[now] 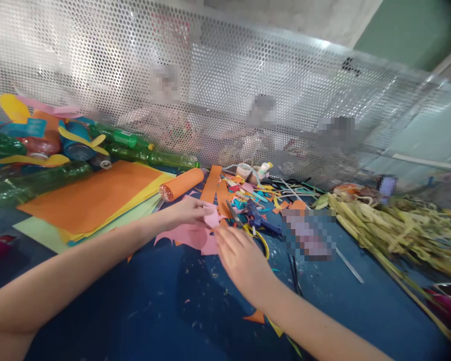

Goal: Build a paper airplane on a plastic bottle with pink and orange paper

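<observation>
A small piece of pink paper is pinched in the fingers of my left hand. My right hand meets its lower edge with bent fingers held close together; the thumb is hidden. Under both hands lies a larger cut pink sheet with a ragged edge. Just beyond my right hand are scissors with yellow handles, partly covered, and a blue glue gun. An orange-wrapped roll and orange paper strips lie past my left hand.
Coloured sheets are stacked at left, before plastic bottles and paper-trimmed bottle models. Paper scraps and cups stand mid-table. Dried husks cover the right. A perforated sheet hangs behind, with people beyond it.
</observation>
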A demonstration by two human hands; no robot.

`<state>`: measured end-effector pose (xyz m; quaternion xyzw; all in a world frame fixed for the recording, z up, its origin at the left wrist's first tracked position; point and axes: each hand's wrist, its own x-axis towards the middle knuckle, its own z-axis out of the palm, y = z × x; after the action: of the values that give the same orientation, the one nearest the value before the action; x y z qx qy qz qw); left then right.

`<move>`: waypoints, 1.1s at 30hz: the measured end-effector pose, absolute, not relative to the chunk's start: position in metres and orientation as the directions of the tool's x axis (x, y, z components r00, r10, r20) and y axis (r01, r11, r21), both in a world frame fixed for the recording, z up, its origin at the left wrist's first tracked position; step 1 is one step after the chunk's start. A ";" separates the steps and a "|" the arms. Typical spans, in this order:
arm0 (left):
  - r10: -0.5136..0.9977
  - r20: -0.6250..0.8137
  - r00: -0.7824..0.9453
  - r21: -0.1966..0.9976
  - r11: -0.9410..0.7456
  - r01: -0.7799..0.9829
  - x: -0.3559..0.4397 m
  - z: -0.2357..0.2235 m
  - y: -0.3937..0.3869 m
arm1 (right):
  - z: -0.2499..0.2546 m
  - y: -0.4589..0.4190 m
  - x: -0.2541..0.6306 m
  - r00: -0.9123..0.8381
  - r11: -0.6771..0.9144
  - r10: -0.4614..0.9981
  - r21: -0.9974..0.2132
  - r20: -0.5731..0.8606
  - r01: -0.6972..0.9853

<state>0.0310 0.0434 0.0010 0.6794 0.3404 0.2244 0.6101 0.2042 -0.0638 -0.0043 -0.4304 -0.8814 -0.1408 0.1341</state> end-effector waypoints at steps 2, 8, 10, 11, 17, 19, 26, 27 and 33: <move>0.748 -0.159 0.644 0.977 0.025 0.211 0.033 -0.006 0.038 | -0.013 -0.079 0.202 -0.609 0.642 0.700 0.043 0.372 0.765; 0.698 -0.190 0.690 0.955 -0.032 0.295 0.033 -0.022 0.012 | -0.006 -0.076 0.219 -0.296 0.472 0.866 -0.467 0.402 0.748; 0.716 -0.162 0.679 0.949 -0.077 0.307 0.034 -0.021 0.001 | -0.005 -0.072 0.226 -0.189 0.361 0.923 -0.587 0.335 0.724; 0.740 -0.143 0.658 0.952 -0.079 0.296 0.035 -0.020 -0.005 | -0.006 -0.071 0.228 -0.172 0.317 0.945 -0.645 0.279 0.696; 0.700 -0.113 0.705 0.983 -0.023 0.181 0.036 -0.005 -0.019 | -0.010 -0.070 0.234 -0.266 0.279 0.951 -0.806 0.157 0.522; 0.611 -0.085 0.787 0.992 -0.022 0.123 0.032 0.001 -0.018 | -0.008 -0.069 0.235 -0.287 0.314 0.941 -0.780 0.179 0.541; 0.501 0.144 0.853 0.827 -0.535 0.174 0.025 -0.003 -0.016 | -0.008 -0.066 0.236 -0.342 0.397 0.912 -0.684 0.224 0.612; 0.477 0.164 0.863 0.787 -0.591 0.177 0.026 -0.004 -0.017 | -0.010 -0.065 0.236 -0.341 0.388 0.915 -0.694 0.214 0.606; 0.522 0.196 0.830 0.715 -0.656 0.243 0.033 -0.007 -0.028 | -0.014 -0.065 0.235 -0.365 0.306 0.922 -0.820 0.128 0.483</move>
<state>0.0329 -0.0277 -0.0071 0.8884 0.2152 0.1964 0.3548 0.2347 -0.0647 -0.0137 -0.4706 -0.7464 0.3545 0.3095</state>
